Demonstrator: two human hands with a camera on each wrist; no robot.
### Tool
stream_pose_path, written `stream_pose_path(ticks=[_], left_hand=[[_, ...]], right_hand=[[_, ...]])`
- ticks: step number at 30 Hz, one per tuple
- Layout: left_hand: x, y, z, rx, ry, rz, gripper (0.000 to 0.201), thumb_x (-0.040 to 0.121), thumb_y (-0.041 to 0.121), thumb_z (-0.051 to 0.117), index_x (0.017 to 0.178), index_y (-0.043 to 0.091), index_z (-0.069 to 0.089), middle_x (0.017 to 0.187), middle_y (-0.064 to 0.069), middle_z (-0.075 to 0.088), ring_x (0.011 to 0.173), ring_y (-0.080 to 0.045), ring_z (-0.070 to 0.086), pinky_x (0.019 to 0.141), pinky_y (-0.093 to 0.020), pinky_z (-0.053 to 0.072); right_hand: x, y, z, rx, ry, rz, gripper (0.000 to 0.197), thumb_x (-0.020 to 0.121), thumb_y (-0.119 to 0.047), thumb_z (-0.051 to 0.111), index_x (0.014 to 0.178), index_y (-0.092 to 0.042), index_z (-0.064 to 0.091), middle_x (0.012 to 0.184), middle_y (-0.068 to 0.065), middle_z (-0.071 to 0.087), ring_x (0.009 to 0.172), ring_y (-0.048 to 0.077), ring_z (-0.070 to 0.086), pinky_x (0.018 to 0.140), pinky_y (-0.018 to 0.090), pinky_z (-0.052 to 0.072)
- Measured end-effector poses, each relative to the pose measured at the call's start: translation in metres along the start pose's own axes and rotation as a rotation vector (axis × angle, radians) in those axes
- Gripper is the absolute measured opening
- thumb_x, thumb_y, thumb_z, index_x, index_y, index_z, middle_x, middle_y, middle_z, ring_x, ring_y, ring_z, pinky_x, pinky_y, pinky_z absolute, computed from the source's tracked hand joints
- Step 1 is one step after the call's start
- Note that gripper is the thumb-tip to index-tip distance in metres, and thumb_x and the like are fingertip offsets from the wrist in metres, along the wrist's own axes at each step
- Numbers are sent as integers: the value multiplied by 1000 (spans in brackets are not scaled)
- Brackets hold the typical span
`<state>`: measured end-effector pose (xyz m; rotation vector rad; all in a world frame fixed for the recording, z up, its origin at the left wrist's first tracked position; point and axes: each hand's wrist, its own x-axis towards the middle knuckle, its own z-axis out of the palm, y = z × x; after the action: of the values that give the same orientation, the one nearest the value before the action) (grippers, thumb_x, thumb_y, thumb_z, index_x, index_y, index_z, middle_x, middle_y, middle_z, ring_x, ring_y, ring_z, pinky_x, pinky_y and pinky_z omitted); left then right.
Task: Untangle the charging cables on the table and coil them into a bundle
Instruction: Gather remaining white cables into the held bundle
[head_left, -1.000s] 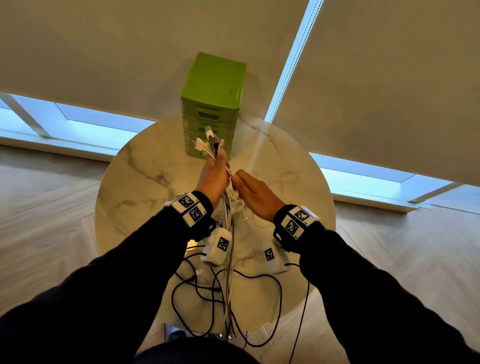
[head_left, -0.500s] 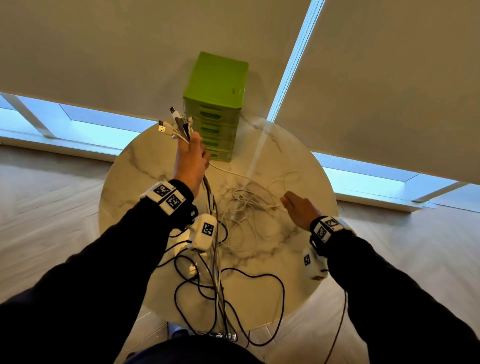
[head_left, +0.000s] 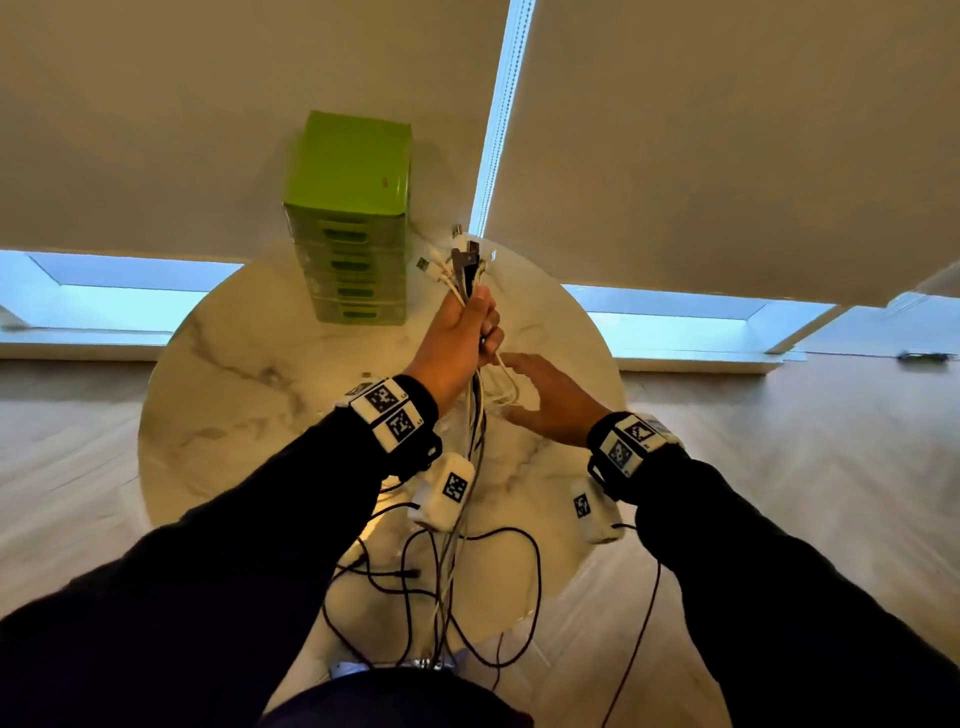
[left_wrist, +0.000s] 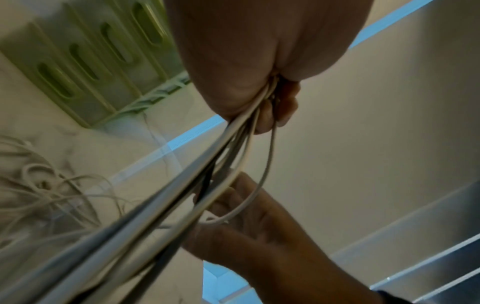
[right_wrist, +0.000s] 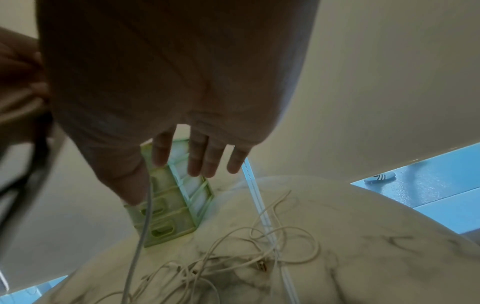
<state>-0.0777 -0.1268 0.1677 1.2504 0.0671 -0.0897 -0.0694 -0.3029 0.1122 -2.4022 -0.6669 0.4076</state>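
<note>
Left hand (head_left: 460, 338) clenched around the charging cables (head_left: 470, 431) just below their plug ends (head_left: 460, 260), raised above the far edge of the table (head_left: 218, 395), probably to keep the ends even while the lengths hang down to the near edge. Right hand (head_left: 550, 400) spread wide beside the strands, holding nothing, likely ready to comb out the white tangle (right_wrist: 233, 257) lying mid-table. No readable brand or writing; only square coded markers on the wrist bands (head_left: 389, 410).

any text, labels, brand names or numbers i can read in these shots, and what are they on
No readable words or numbers.
Small red mark on top of the green drawer unit: too small to read.
Wristband tags and white camera units: black-and-white square code patterns only, no letters.
Striped logo on a round object by the window: no legible lettering.
</note>
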Motion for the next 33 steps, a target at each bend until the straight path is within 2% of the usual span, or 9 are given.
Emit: stream_pose_path(ticks=[3, 8, 13, 16, 21, 25, 27, 32, 33], left_hand=[[0, -9, 25, 92, -45, -12, 27, 110, 32, 34, 87, 21, 42, 66, 7, 41, 60, -9, 45, 51, -18, 34], [1, -20, 53, 290, -104, 22, 30, 109, 37, 35, 88, 19, 46, 72, 4, 49, 58, -3, 45, 54, -18, 38], [-3, -32, 65, 344, -105, -7, 30, 109, 37, 35, 90, 17, 47, 72, 1, 43, 56, -7, 37, 51, -18, 35], [-9, -34, 72, 239, -107, -80, 27, 109, 34, 36, 91, 17, 47, 72, 2, 42, 58, -8, 38, 51, -19, 34], [-21, -37, 79, -37, -206, -182, 31, 109, 29, 38, 83, 16, 46, 66, 4, 41, 56, -8, 37, 46, -19, 29], [-33, -43, 81, -64, -317, -210, 32, 110, 29, 38, 82, 14, 47, 67, 2, 40, 57, -9, 38, 48, -20, 30], [-37, -45, 83, -78, -333, -228, 32, 110, 28, 38, 83, 13, 47, 66, 2, 41, 56, -10, 39, 47, -21, 30], [-34, -47, 80, -38, -298, -208, 31, 110, 29, 38, 85, 13, 48, 67, 2, 44, 59, -11, 46, 49, -21, 35], [-33, -47, 78, -18, -279, -199, 31, 109, 30, 38, 85, 13, 48, 66, 2, 44, 59, -12, 47, 49, -21, 36]], right_hand=[[-29, -12, -12, 50, 52, -62, 20, 96, -24, 65, 110, -10, 65, 111, 5, 66, 101, 12, 58, 90, 20, 42], [-68, -16, -37, 88, 87, 104, 32, 104, -36, 45, 88, -11, 54, 77, -4, 61, 70, 9, 58, 71, 21, 45], [-109, 10, -57, 6, 197, 267, 32, 106, -37, 40, 93, -13, 57, 80, -2, 59, 73, 13, 51, 68, 17, 38], [-132, 40, -58, -151, 28, 506, 32, 106, -35, 36, 102, -16, 63, 100, 3, 66, 93, 25, 58, 84, 33, 40], [-166, 81, -21, -61, -264, 885, 19, 100, -25, 51, 116, -16, 58, 103, 9, 65, 86, 24, 61, 76, 31, 49], [-164, 67, -1, -25, -139, 714, 79, 88, -37, 70, 152, -28, 25, 147, 8, 41, 130, 27, 47, 105, 37, 39], [-153, 41, 1, 112, -4, 492, 85, 86, -31, 74, 154, -29, 23, 154, 5, 33, 138, 22, 37, 107, 32, 34], [-127, -1, 2, 258, -8, 242, 9, 96, -24, 64, 101, -20, 59, 100, 0, 63, 92, 9, 55, 88, 28, 41], [-126, -6, 0, 272, 0, 242, 13, 98, -26, 60, 94, -14, 58, 90, 2, 60, 83, 11, 53, 83, 29, 43]])
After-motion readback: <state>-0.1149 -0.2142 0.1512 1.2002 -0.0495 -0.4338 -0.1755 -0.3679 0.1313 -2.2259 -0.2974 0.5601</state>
